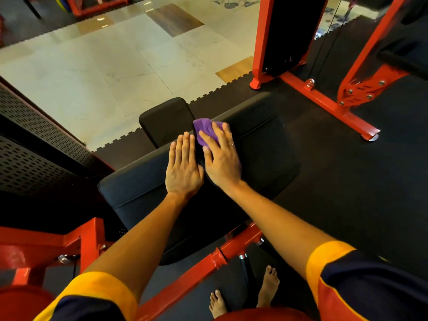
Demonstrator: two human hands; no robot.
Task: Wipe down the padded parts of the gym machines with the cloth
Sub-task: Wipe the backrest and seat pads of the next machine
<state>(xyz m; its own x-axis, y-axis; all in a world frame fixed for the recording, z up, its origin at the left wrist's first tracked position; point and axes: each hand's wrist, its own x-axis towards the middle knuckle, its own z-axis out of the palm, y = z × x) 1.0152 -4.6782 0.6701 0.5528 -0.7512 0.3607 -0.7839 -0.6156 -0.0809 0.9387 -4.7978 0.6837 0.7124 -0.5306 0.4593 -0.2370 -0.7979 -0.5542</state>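
purple cloth (205, 132) bunched, on black pad (143, 188)

left grip (184, 167): flat, fingers straight, palm down | right grip (221, 158): flat, fingers spread | both arms outstretched

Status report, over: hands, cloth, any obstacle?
Right hand flat, pressing purple cloth on black pad. Left hand flat on pad. No obstacle seen.

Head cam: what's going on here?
A person is leaning over the large black pad of a red-framed gym machine. The right hand presses a purple cloth flat against the pad near its far edge. The left hand rests flat on the pad right beside it, holding nothing. A smaller black pad sits just beyond the cloth.
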